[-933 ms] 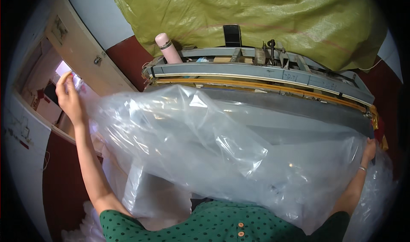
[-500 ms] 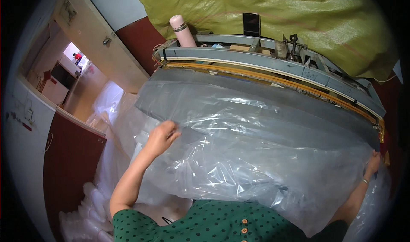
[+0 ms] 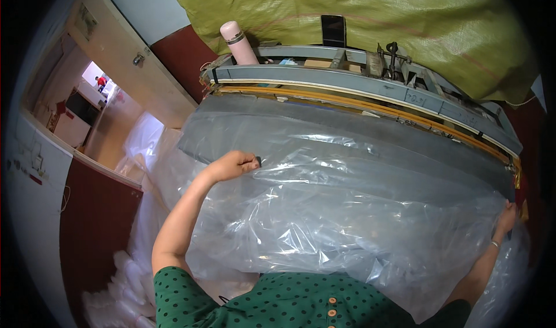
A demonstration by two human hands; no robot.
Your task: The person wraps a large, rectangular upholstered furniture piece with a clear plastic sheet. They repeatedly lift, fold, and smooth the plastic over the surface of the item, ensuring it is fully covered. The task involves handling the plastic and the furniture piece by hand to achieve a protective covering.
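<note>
Over the dark grey work surface (image 3: pixel 231 105), clear plastic film (image 3: pixel 347 226) runs lengthwise left to right, roughly parallel to the metal frame (image 3: pixel 359 77). Left hand (image 3: pixel 233 165): fingers curled narrow, contents indiscernible. Right hand (image 3: pixel 507 217): at film's right side; cannot tell grip.

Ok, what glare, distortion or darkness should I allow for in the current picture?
Head view: white glare streaks the clear, crinkled plastic sheeting; head view: fisheye distortion bows the long grey metal beam, and the corners fall to black; head view: the person's right hand, small near the dim right rim, is hard to read in detail.
</note>
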